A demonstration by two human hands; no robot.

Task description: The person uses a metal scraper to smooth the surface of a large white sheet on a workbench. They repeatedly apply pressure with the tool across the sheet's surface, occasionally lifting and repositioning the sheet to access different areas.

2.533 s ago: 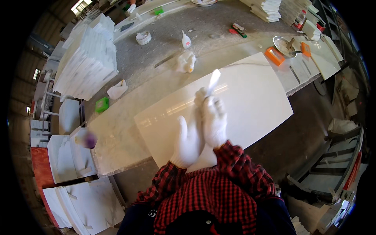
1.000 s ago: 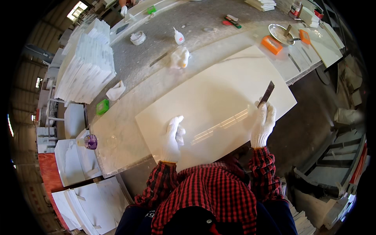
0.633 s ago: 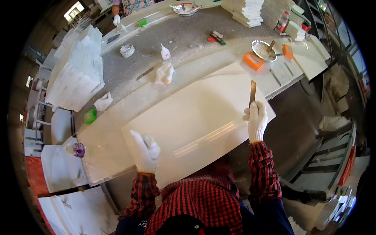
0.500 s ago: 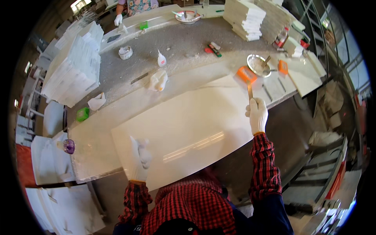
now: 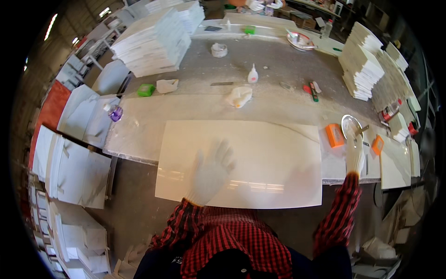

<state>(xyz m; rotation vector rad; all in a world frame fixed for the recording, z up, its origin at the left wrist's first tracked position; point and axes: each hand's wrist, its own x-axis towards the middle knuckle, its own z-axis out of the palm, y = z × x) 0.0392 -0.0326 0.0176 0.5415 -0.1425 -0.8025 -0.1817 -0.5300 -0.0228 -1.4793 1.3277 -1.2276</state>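
A glossy white slab [image 5: 274,158] with a faint grey vein lies along the table's near edge. My left hand [image 5: 213,172], in a white knitted glove, is over the slab with its fingers spread, holding nothing; whether it touches cannot be seen. At the right, my gloved right hand [image 5: 355,156] reaches to a round metal plate [image 5: 344,124], its fingers drawn together. What they hold is blurred. A brown-handled tool [image 5: 364,129] lies across the plate's rim. An orange box [image 5: 334,135] stands left of the plate, a smaller orange box [image 5: 377,145] to its right.
Farther back on the table are a white cloth [image 5: 240,96], a squeeze bottle [image 5: 252,74] and a white tub [image 5: 219,49]. Slab stacks [image 5: 153,44] rise at the left and right [image 5: 362,67]. A purple bottle [image 5: 114,112] stands at the left corner. Another person's gloved hands [image 5: 255,4] show across the table.
My view has turned. My right hand, which held a flat scraper over the slab's right end, has moved to the metal plate. My left hand has shifted inward over the slab, fingers spread.
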